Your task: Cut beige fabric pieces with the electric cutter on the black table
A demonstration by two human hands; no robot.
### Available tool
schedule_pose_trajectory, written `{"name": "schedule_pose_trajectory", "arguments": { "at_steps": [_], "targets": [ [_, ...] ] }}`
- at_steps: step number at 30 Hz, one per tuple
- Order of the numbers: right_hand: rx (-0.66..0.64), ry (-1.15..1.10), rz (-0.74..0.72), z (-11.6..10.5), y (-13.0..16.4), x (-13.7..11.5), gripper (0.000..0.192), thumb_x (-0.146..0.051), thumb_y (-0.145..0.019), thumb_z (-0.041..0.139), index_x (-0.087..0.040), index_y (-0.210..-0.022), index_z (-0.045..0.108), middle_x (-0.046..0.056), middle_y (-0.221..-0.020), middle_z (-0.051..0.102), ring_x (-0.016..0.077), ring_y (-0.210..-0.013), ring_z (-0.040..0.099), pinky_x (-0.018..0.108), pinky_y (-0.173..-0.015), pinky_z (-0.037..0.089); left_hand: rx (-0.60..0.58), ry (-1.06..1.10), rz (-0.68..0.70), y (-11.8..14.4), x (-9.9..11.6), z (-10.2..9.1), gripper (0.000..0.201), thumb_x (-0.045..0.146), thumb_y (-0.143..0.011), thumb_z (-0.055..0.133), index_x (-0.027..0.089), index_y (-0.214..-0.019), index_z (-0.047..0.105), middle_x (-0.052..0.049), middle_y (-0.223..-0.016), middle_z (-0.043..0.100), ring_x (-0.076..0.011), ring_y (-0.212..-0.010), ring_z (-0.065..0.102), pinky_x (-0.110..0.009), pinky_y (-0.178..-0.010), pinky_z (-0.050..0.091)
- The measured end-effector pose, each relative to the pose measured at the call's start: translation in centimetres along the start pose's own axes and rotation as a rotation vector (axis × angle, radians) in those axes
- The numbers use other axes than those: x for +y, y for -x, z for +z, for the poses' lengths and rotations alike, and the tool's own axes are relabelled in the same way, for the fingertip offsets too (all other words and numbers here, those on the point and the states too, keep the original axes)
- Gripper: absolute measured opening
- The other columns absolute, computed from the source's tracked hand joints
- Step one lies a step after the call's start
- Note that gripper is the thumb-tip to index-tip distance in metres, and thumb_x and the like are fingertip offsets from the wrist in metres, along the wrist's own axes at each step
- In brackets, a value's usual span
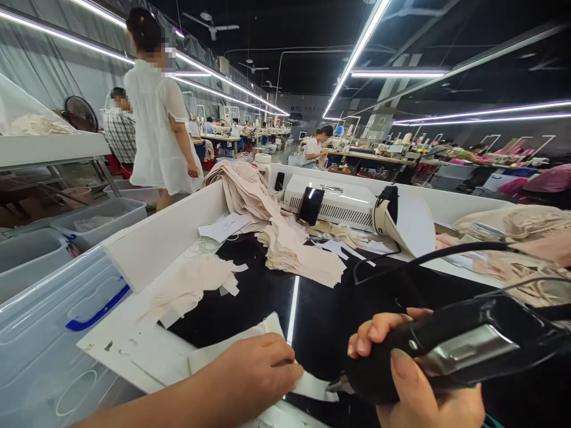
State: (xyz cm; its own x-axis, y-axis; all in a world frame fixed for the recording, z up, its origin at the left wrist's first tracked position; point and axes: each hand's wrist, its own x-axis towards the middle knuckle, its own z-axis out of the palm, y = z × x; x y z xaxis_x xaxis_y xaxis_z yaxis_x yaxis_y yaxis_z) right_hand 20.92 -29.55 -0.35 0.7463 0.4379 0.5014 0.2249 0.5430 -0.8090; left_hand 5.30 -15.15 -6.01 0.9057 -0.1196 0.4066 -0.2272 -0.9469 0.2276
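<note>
A black handheld electric cutter with a metal plate and black cord (455, 348) is gripped by the right hand (414, 380), fingers wrapped around its body, thumb laid along the side. Its nose is set at the edge of a thin white fabric piece (250, 351) lying on the glossy black surface (321, 315). That piece is pinned flat by the left hand (254, 374), fingers pressed together and curled down on it.

Progress, as judged: work appears under way, not near the end. A tall stack of beige cut fabric pieces (289, 244) is piled at mid-surface, with more draped over the white partition wall (165, 232). Loose pale beige offcuts (191, 285) are scattered to the left. Whether the stack is finished or still waiting cannot be told. The piece under the hands looks only partly handled; no finished cut line is seen.

A white boxy machine with vent slots (334, 205) is seen behind the stack. Clear plastic bins with a blue handle (57, 309) are placed at left. A person in a white dress (158, 113) stands in the aisle beyond, apart from the work.
</note>
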Motion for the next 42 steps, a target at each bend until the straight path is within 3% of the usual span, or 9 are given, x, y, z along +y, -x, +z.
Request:
{"name": "schedule_pose_trajectory", "arguments": {
  "at_steps": [10,24,42],
  "targets": [
    [0.04,-0.019,0.001,0.5,0.2,0.2,0.031,-0.026,-0.091,0.074,-0.03,-0.118,0.058,-0.002,-0.082,0.065,0.0165,-0.064,0.065,0.036,-0.058,0.06,0.039,-0.098,0.049,0.6,0.2,-0.4,0.02,0.006,-0.102,0.049,0.015,-0.114,0.063,-0.009,-0.1,0.066,-0.0221,-0.097,0.067,-0.032,-0.09,0.06],
    [-0.007,-0.036,-0.037,3.4,0.0,1.5,0.027,-0.023,-0.094,0.069,-0.03,-0.116,0.054,-0.003,-0.084,0.065,0.0144,-0.062,0.065,0.032,-0.058,0.059,0.054,-0.096,0.023,0.5,0.3,-0.2,0.021,0.008,-0.104,0.045,0.017,-0.111,0.063,-0.009,-0.099,0.063,-0.021,-0.093,0.066,-0.027,-0.079,0.058],
    [0.033,-0.088,-0.028,5.1,-0.6,1.6,0.026,-0.025,-0.091,0.072,-0.029,-0.111,0.055,-0.005,-0.079,0.066,0.0138,-0.059,0.064,0.031,-0.055,0.058,0.013,-0.127,-0.023,0.7,0.6,-0.2,0.019,0.009,-0.097,0.061,0.019,-0.113,0.062,-0.008,-0.102,0.059,-0.0205,-0.091,0.06,-0.026,-0.077,0.052]
  ]
}}
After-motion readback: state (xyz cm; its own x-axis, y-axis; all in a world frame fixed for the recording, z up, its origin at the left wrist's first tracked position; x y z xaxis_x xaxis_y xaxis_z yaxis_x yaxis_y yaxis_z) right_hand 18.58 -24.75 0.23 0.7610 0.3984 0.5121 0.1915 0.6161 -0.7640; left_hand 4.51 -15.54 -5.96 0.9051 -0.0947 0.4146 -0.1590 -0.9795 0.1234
